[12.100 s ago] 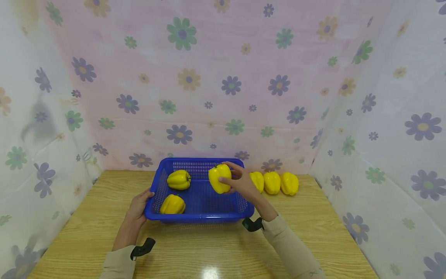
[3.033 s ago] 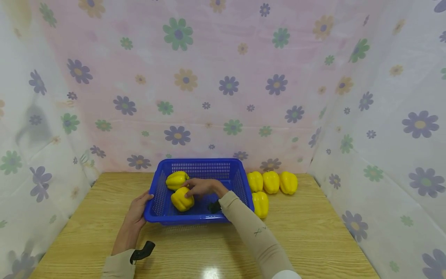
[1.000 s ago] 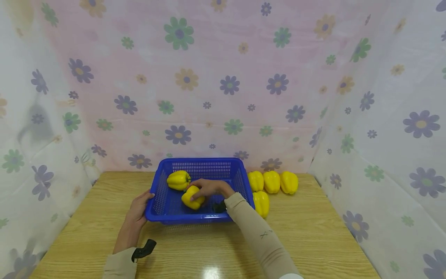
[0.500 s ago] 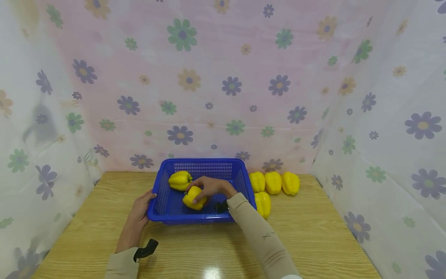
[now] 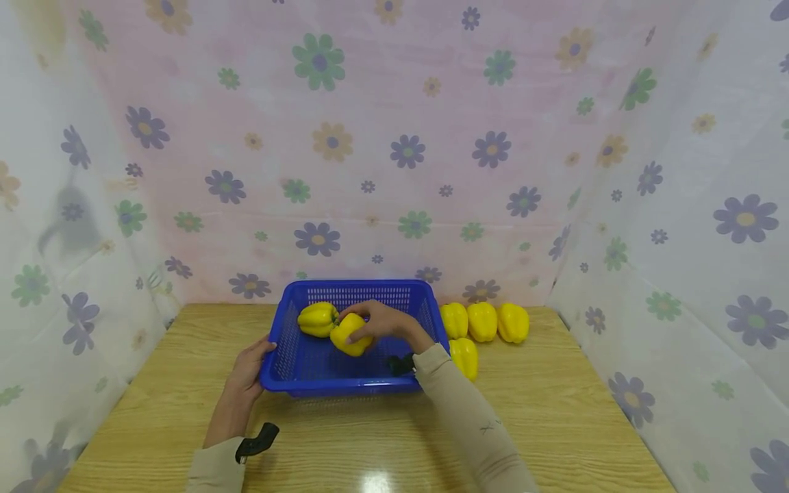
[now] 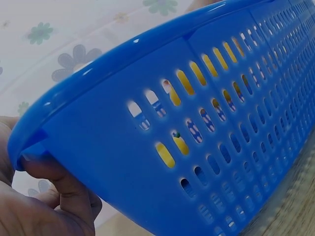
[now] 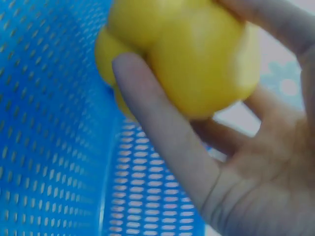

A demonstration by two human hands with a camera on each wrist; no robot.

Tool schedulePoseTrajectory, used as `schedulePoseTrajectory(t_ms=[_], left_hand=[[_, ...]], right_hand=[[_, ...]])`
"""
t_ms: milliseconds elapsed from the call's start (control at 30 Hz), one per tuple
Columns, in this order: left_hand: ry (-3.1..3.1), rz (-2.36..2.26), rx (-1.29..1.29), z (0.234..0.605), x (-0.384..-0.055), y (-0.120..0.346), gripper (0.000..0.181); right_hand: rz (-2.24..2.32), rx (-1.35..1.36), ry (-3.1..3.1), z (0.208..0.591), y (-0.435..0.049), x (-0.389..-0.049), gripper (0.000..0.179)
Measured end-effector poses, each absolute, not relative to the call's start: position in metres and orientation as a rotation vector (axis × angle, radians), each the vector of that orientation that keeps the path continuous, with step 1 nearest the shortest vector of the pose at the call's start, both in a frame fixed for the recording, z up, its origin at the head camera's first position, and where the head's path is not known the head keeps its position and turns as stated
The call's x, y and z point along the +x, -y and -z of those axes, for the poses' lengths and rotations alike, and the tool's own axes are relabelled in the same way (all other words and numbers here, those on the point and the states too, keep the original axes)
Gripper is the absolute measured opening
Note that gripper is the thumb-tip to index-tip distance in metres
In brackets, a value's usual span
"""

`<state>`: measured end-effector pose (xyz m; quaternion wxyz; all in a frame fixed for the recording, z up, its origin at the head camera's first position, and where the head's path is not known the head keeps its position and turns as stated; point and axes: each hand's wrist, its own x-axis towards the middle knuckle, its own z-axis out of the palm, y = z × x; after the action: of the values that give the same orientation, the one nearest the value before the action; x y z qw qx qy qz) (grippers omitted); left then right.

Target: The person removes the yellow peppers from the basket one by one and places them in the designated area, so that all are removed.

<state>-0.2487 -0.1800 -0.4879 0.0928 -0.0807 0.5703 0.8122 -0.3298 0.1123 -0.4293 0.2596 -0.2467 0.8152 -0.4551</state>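
My left hand point(image 5: 248, 370) grips the left rim of a blue plastic basket point(image 5: 345, 386), its fingers curled under the edge in the left wrist view. Inside the basket, my right hand point(image 5: 390, 320) holds a yellow bell pepper point(image 5: 350, 335) between thumb and fingers. The right wrist view shows that pepper point(image 7: 197, 59) raised over the perforated basket floor, its lobed end towards the camera. A second yellow bell pepper point(image 5: 317, 320) lies on its side at the basket's back left, stem pointing right, close beside the held one.
Right of the basket, three yellow bell peppers stand in a row, the rightmost pepper point(image 5: 513, 323) farthest from it. Another pepper point(image 5: 465, 359) sits in front of them, partly hidden by the basket and right arm. A flowered curtain point(image 5: 407, 205) encloses the wooden table point(image 5: 320, 452).
Over the last seconds, my right hand has moved the front pepper right and up within the basket. The earlier held pepper now sits outside, right of the basket. My left hand stays on the rim.
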Motion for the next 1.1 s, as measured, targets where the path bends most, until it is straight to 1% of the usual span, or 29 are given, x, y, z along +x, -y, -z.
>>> schedulePoseTrajectory(t_ms=[167,400,600,733,900,1100], left_hand=[[-1.717,-2.402,-0.259,0.488,-0.249,0.180,0.066],[-1.719,-2.405,-0.251,0.487,-0.250,0.180,0.067],[-1.719,-2.415,-0.243,0.488,-0.250,0.179,0.065],[-1.709,-2.412,-0.239,0.490,-0.251,0.179,0.065],[-1.693,-2.425,-0.236,0.488,-0.251,0.179,0.066],[-1.705,-2.388,-0.259,0.487,-0.249,0.180,0.068]], right_hand=[[1.387,-0.586,-2.192,0.414,-0.125,-0.322,0.058],[1.577,-0.524,-2.148,0.407,-0.144,-0.310,0.055],[1.700,-0.538,-2.114,0.413,-0.155,-0.294,0.053],[1.783,-0.548,-2.087,0.418,-0.161,-0.283,0.056],[1.852,-0.516,-2.104,0.424,-0.168,-0.270,0.058],[1.920,-0.472,-2.120,0.433,-0.178,-0.256,0.057]])
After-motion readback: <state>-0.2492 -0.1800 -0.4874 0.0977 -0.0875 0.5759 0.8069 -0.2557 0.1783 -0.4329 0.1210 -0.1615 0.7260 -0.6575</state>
